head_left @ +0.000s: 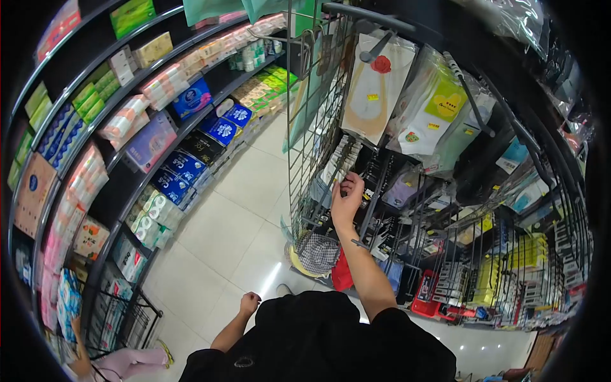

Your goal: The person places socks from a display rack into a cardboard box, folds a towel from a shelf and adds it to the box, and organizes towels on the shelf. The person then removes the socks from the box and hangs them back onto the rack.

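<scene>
My right hand [347,198] reaches forward to the wire display rack with its fingers curled in a pinch. Its fingertips are at the lower end of a row of hanging packs with white header cards [342,158]; what lies between them, if anything, is too small to tell. Above hang a clear-wrapped pack with a red rose [381,63] and a sock pack with a yellow-green label [444,105]. Below the hand is a grey checked hat [318,253], beside something red [342,272]. My left hand [250,303] hangs low over the floor, fingers curled in, with nothing visible in it.
Curved shelves on the left hold tissue packs [180,175] and paper rolls [154,213]. A tiled aisle [223,235] runs between shelves and rack. At lower left, a person in pink trousers [130,364] is beside a black wire basket [143,325]. A red basket [425,296] stands at right.
</scene>
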`<state>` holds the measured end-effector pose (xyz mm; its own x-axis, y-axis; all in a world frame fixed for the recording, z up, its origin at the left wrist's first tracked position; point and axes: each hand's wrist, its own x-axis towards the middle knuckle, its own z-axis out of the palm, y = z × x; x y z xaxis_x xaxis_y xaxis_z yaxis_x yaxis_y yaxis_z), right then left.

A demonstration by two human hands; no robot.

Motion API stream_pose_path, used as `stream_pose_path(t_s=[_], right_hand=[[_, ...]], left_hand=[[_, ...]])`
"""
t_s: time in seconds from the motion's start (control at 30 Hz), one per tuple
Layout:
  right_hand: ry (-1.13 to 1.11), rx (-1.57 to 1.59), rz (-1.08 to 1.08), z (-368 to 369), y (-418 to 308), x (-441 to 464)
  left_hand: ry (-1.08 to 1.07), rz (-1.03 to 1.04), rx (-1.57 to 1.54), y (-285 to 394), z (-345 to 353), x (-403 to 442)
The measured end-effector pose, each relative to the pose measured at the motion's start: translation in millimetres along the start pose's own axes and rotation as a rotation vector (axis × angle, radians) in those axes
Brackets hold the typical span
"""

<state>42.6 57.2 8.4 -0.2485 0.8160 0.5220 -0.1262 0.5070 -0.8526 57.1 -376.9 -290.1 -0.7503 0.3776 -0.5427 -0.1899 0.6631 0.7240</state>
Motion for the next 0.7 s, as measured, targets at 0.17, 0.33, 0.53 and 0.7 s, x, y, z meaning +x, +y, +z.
stream_pose_path(t_s=[0.17, 0.33, 0.53, 0.7], right_hand=[[0.096, 0.012, 0.041, 8, 4, -5], [0.097, -0.005, 0.074, 7, -2, -10], [-0.019, 0.053, 0.211, 5, 20, -14], [-0.077, 0.101, 0.208, -11, -7, -33]], left_hand=[[-0.062, 0.045, 0.154, -18, -17, 16], [-0.142, 0.043, 0.283, -16, -35, 15], [-0.37, -0.025, 0.2, -33, -44, 36], [-0.495, -0.083, 0.229, -43, -25, 68]])
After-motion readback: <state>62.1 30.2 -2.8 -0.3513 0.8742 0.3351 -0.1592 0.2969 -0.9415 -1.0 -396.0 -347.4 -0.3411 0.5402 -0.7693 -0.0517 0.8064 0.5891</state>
